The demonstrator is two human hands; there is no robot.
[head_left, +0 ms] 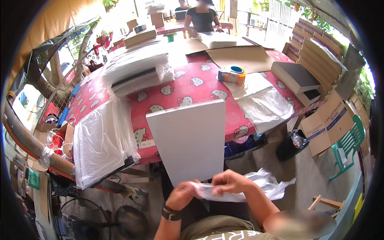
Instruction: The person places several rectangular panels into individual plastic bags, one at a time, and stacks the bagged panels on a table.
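Note:
Both my hands are on a clear plastic bag (262, 188), held in front of my lap. My left hand (182, 196) pinches one end of it, and a dark watch and bracelet show on that wrist. With bent fingers my right hand (232, 183) grips the bag a little further right, and its loose part trails past my right wrist. Just beyond my hands a white board or stack of boards (188, 136) leans tilted on the table's near edge. Its lower end is close to my fingers; I cannot tell whether they touch.
The pink patterned table (184, 90) carries plastic-wrapped stacks (136, 64), clear bags (100, 140), a tape roll (237, 72) and dark boards (296, 76). Right stand a black bin (290, 146), cardboard (326, 122) and a green chair (350, 144). Fans (84, 220) stand lower left. Another person (202, 20) is across the table.

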